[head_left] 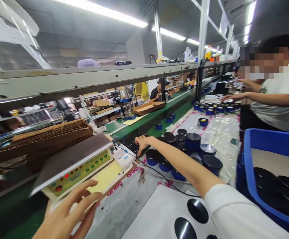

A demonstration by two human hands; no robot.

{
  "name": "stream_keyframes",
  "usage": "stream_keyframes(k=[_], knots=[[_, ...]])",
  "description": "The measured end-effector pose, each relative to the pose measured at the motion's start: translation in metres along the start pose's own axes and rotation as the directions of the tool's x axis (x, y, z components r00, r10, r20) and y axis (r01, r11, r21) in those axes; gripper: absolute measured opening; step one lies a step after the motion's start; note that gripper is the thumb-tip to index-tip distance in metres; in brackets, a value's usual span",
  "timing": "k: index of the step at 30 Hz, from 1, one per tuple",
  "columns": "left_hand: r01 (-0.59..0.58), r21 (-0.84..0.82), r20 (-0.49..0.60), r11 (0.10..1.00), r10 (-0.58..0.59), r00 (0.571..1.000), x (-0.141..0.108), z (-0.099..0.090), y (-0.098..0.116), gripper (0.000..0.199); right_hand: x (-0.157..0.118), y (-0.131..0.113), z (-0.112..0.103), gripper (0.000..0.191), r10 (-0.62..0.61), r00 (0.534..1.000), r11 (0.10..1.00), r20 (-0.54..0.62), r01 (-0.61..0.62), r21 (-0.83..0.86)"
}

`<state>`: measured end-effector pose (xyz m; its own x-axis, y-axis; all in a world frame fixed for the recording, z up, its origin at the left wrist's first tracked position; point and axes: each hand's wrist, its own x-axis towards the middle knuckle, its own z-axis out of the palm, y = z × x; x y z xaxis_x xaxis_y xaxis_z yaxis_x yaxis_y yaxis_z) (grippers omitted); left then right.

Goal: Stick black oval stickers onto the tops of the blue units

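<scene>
My right hand (142, 143) reaches forward past the grouped cups, its fingers curled over a dark round part (134, 148) at the edge of the green conveyor. My left hand (68, 210) is at the lower left in front of the test box (85, 169), fingers apart and slightly bent, with nothing seen in it. The box has a row of green lights and a red one, with a yellow sheet (104, 177) before it. Several black-topped blue cups (193, 141) stand under and beyond my right forearm. Black discs (197, 210) lie on a white sheet (149, 212) near me.
The green conveyor (149, 122) runs along the far side and carries a few blue cups. A blue bin (250, 172) with black parts is at the right. Another person (281, 96) works beyond it. A thin black cable crosses the table, and a shelf beam (97, 74) spans above.
</scene>
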<state>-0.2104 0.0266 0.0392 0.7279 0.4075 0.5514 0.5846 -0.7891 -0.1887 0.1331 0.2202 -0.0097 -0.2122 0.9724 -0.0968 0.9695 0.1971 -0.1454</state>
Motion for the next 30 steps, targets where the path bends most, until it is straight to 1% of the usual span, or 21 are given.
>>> stream_keyframes(k=[2,5,7,9,11,13,16,18,19,20,21,22,23,24,25,26,27,28,30], knots=[[-0.048,-0.078,0.024,0.996,0.050,0.998,0.025,0.017,0.005,0.024,0.000,0.001,0.007,0.038,-0.010,1.000,1.000,-0.004,0.010,-0.001],[-0.110,-0.151,0.076,0.982,0.122,0.990,0.054,0.036,0.018,0.024,0.002,0.001,0.012,0.043,-0.029,0.999,1.000,0.020,0.030,-0.010],[-0.132,-0.166,0.115,0.977,0.152,0.982,0.068,0.048,0.023,0.025,0.006,0.002,0.009,0.043,-0.037,0.998,0.999,0.057,0.038,-0.020],[-0.118,-0.167,0.153,0.979,0.144,0.978,0.081,0.060,0.023,0.024,0.009,0.003,0.004,0.043,-0.045,0.995,0.998,0.093,0.048,-0.028],[-0.072,-0.166,0.192,0.983,0.103,0.976,0.092,0.069,0.019,0.024,0.010,0.002,-0.001,0.042,-0.061,0.992,0.997,0.111,0.065,-0.033],[-0.018,-0.160,0.214,0.987,0.053,0.975,0.103,0.073,0.012,0.026,0.010,0.001,-0.005,0.041,-0.088,0.990,0.995,0.115,0.092,-0.030],[0.034,-0.123,0.205,0.992,-0.009,0.979,0.121,0.068,0.000,0.028,0.005,-0.003,-0.015,0.038,-0.143,0.983,0.989,0.118,0.147,-0.020],[0.108,-0.073,0.166,0.991,-0.094,0.982,0.137,0.062,-0.007,0.027,0.000,-0.004,-0.031,0.036,-0.190,0.974,0.981,0.120,0.193,-0.015],[0.178,-0.044,0.149,0.983,-0.170,0.974,0.147,0.061,-0.009,0.027,-0.004,-0.002,-0.043,0.035,-0.216,0.970,0.976,0.116,0.219,-0.014],[0.264,-0.013,0.136,0.964,-0.260,0.956,0.158,0.062,-0.011,0.027,-0.010,0.001,-0.057,0.036,-0.242,0.965,0.970,0.105,0.244,-0.013],[0.347,0.014,0.136,0.938,-0.346,0.928,0.169,0.067,-0.012,0.027,-0.018,0.007,-0.073,0.039,-0.265,0.960,0.964,0.086,0.267,-0.013],[0.412,0.037,0.152,0.911,-0.412,0.898,0.182,0.075,-0.012,0.027,-0.027,0.016,-0.090,0.046,-0.283,0.957,0.959,0.055,0.285,-0.016],[0.455,0.058,0.184,0.889,-0.457,0.870,0.195,0.087,-0.010,0.028,-0.039,0.029,-0.107,0.059,-0.291,0.957,0.956,0.011,0.291,-0.021],[0.468,0.075,0.223,0.881,-0.472,0.853,0.208,0.103,-0.009,0.028,-0.053,0.046,-0.122,0.071,-0.279,0.959,0.960,-0.043,0.278,-0.029],[0.465,0.088,0.266,0.881,-0.471,0.841,0.220,0.122,-0.006,0.027,-0.068,0.067,-0.134,0.080,-0.247,0.963,0.969,-0.108,0.245,-0.035],[0.465,0.107,0.313,0.879,-0.474,0.823,0.230,0.141,-0.004,0.026,-0.084,0.092,-0.143,0.082,-0.198,0.966,0.980,-0.163,0.195,-0.035],[0.466,0.130,0.361,0.875,-0.479,0.800,0.239,0.161,-0.002,0.028,-0.102,0.119,-0.148,0.082,-0.135,0.967,0.991,-0.215,0.132,-0.031],[0.472,0.158,0.404,0.867,-0.493,0.770,0.246,0.179,-0.001,0.033,-0.120,0.149,-0.148,0.082,-0.053,0.963,0.999,-0.263,0.049,-0.021],[0.490,0.223,0.486,0.843,-0.531,0.694,0.255,0.208,-0.004,0.040,-0.158,0.207,-0.134,0.081,0.130,0.939,0.991,-0.317,-0.133,0.012]])
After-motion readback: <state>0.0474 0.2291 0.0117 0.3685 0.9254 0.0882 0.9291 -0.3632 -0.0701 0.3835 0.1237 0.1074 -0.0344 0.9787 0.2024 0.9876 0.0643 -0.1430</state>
